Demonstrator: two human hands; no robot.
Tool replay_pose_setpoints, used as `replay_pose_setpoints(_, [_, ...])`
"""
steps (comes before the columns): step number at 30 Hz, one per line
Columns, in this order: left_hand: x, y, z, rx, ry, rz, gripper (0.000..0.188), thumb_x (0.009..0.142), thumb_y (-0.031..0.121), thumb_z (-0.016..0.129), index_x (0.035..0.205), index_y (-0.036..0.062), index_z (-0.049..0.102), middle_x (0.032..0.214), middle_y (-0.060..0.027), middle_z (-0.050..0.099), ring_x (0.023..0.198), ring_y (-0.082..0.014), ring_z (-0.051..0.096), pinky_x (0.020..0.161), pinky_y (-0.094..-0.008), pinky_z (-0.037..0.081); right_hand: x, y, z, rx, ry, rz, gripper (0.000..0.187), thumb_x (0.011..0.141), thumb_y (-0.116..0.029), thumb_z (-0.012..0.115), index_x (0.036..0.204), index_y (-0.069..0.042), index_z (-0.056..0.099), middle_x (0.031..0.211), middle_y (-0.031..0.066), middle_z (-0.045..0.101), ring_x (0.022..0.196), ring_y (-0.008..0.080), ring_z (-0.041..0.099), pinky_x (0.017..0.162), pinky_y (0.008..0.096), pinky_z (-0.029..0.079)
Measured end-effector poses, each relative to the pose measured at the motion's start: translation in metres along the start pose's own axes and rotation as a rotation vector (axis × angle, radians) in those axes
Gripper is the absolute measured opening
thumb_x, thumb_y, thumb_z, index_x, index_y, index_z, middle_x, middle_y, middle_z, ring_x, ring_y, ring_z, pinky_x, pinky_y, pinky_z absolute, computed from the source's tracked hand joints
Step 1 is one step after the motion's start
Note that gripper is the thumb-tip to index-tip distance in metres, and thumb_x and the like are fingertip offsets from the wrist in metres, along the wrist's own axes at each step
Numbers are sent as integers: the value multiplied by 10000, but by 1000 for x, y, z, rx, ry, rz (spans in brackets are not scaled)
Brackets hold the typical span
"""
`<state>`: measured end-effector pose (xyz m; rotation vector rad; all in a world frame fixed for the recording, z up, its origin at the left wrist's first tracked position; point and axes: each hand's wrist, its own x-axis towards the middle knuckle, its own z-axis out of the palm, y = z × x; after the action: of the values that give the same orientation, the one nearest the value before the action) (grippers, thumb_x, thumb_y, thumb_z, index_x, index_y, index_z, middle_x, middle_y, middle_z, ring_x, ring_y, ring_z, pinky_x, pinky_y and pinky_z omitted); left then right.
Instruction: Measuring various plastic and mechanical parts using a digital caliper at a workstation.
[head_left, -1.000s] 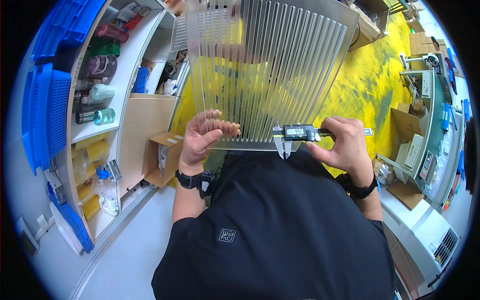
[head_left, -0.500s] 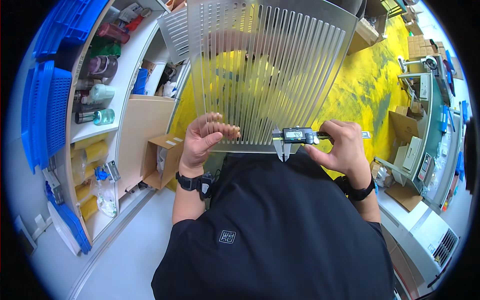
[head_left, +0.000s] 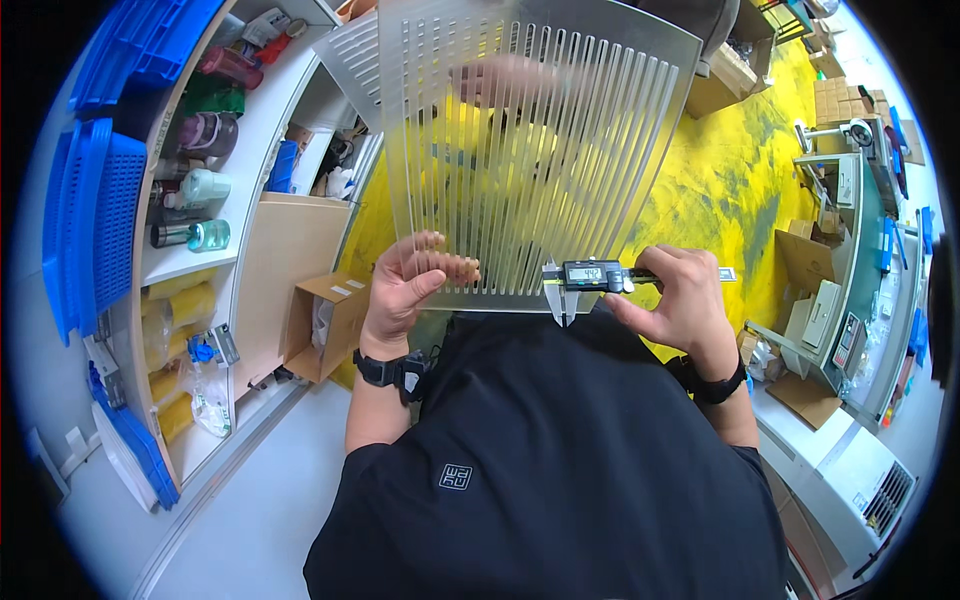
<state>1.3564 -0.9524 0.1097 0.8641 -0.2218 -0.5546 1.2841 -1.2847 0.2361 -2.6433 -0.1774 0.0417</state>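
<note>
Slotted clear plate (head_left: 540, 160) at 12 o'clock has dipped slightly; the caliper (head_left: 592, 276) shifts along, apparently keeping contact near its 6 o'clock edge. Left hand (head_left: 404, 287) clamps the plate's 7 o'clock side, right hand (head_left: 682, 292) the caliper.

Yellow floor (head_left: 715, 190) (patchy with grey), white shelving (head_left: 268, 110) left, green-topped bench (head_left: 871, 210) right

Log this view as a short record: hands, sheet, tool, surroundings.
Left hand: holds slotted sheet near its lower left corner, fingers seen through it
Right hand: holds digital caliper
Sheet: see-through, long parallel slots
Tool: jaws at the sheet's lower edge; contact unclear
Surroundings: blue baskets and cardboard box to the left; yellow floor beyond
</note>
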Motion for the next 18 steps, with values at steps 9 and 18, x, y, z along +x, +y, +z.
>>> replay_pose_setpoints(9, [0, 0, -2, 18, 20, -9, 445, 889, 47, 671, 1315, 44, 545, 1050, -245, 705, 949, -327, 709, 858, -413, 547, 3, -2, 1, -4, -8, 7, 421, 663, -407, 772, 703, -15, 625, 556, 102, 522, 486, 279, 541, 494, 352, 403])
replay_pose_setpoints(18, [2, -1, -1, 15, 55, -13, 445, 887, 62, 678, 1313, 46, 549, 1046, -244, 707, 945, -330, 712, 852, -410, 551, 7, 2, 2, 5, -14, 16, 416, 663, -403, 774, 698, -19, 618, 551, 99, 511, 483, 278, 532, 494, 354, 401])
